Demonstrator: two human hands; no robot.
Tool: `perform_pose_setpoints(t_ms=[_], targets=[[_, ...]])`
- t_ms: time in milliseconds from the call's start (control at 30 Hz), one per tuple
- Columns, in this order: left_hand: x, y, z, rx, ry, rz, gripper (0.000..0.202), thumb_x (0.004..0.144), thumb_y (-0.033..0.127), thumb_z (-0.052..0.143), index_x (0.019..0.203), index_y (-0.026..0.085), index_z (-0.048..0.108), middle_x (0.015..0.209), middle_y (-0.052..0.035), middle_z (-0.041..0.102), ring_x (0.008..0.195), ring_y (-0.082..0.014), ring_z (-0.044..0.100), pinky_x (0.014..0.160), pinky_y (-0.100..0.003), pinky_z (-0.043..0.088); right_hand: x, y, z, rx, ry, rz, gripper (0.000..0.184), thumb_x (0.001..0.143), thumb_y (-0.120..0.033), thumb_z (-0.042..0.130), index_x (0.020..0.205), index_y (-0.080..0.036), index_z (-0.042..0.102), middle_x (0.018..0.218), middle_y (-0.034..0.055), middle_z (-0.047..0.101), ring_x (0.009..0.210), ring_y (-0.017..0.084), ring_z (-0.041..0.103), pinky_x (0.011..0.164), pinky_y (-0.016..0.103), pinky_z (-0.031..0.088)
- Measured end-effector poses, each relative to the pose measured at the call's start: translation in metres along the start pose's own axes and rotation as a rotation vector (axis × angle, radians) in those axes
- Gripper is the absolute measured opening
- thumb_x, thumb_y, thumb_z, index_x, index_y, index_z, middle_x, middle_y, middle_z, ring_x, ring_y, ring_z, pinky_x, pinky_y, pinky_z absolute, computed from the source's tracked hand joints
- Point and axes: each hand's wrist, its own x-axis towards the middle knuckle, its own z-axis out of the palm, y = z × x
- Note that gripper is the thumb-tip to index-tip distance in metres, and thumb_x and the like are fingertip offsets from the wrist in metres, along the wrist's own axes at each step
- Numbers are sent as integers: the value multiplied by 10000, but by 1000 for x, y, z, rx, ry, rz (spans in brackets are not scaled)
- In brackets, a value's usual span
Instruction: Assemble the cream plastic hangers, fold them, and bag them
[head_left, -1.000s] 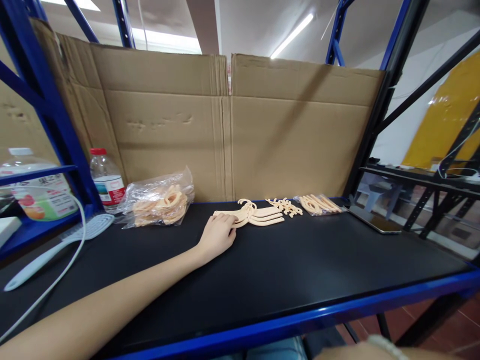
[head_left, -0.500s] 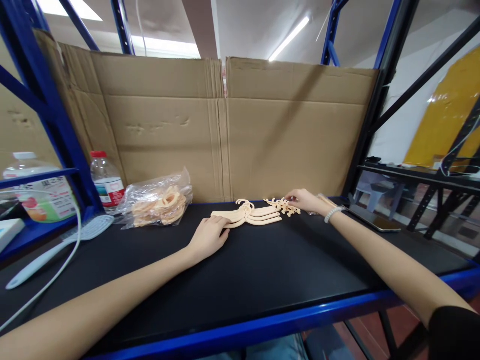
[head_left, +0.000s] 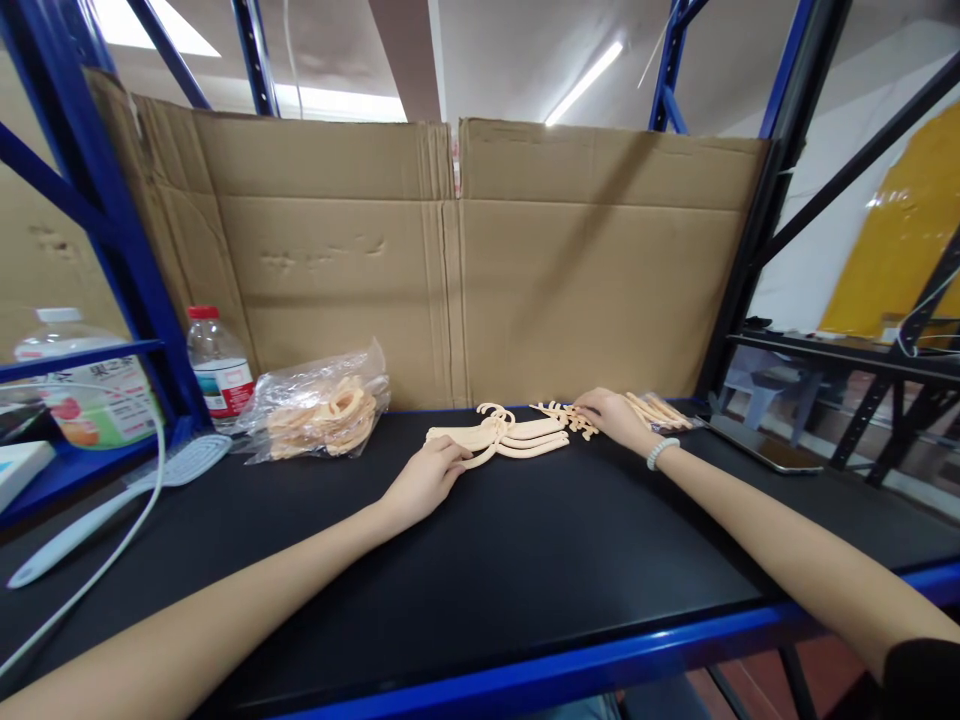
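Observation:
A stack of small peach plastic hangers [head_left: 517, 437] lies on the black shelf top [head_left: 525, 560] near the cardboard back wall. My left hand [head_left: 426, 480] rests flat on the stack's left end, fingers stretched out. My right hand [head_left: 615, 415], with a bead bracelet on its wrist, reaches to a little heap of small peach hook pieces [head_left: 562, 412] just right of the hangers, fingertips pinched on them. Behind that hand lies a clear bag of more peach parts [head_left: 664, 408].
A clear bag of peach rings [head_left: 322, 412] and a water bottle [head_left: 216, 362] stand at the back left. A pale blue brush [head_left: 112, 495] and a white cable [head_left: 97, 575] lie at the left. A dark tablet [head_left: 765, 448] lies at the right. Cardboard [head_left: 465, 260] walls the back.
My right arm came into view and reached to the small hook pieces, then shifted slightly right. My left hand has stayed on the hanger stack.

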Motion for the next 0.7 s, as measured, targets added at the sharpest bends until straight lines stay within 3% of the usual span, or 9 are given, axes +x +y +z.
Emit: perform_pose_setpoints(t_ms=[133, 267, 367, 467, 567, 700], targets=[[-1, -1, 0, -5, 22, 9, 217, 857, 115, 417, 945, 181, 604, 962, -72, 585, 930, -205, 572, 852, -349, 483, -2, -4, -10, 69, 280, 44, 274, 898, -318, 473, 846, -168, 697, 922, 113, 652, 839, 219, 607, 777, 342, 484], [-2, -1, 1, 2, 57, -1, 233, 888, 148, 376, 999, 160, 580, 944, -75, 522, 888, -199, 556, 834, -344, 486, -7, -21, -27, 334, 436, 281, 320, 847, -432, 525, 844, -152, 678, 719, 87, 652, 649, 196, 611, 626, 332, 502], [-3, 0, 1, -9, 67, 1, 235, 898, 166, 362, 1015, 169, 566, 938, -68, 499, 885, -198, 546, 845, -348, 480, -12, -42, -37, 741, 393, 435, 393, 770, -481, 602, 913, -117, 643, 629, 62, 647, 539, 170, 610, 523, 296, 500], [-4, 1, 0, -32, 83, 14, 229, 904, 171, 350, 1026, 183, 544, 944, -63, 485, 895, -195, 537, 856, -350, 472, -17, -64, -40, 1070, 283, 506, 404, 717, -459, 675, 915, -109, 635, 777, 114, 693, 653, 183, 670, 590, 286, 538], [-6, 2, -1, -64, 86, 6, 200, 903, 171, 345, 997, 187, 521, 956, -61, 477, 893, -194, 532, 844, -351, 466, -21, -78, -35, 1284, 157, 564, 318, 735, -406, 685, 876, -122, 656, 877, 129, 703, 775, 189, 685, 693, 281, 553], [-7, 2, -1, -85, 80, -36, 149, 883, 172, 360, 953, 189, 491, 976, -56, 471, 858, -193, 530, 796, -347, 457, -25, -82, -22, 1459, 94, 670, 156, 742, -262, 706, 816, -135, 652, 823, 79, 703, 754, 138, 673, 716, 227, 542]])
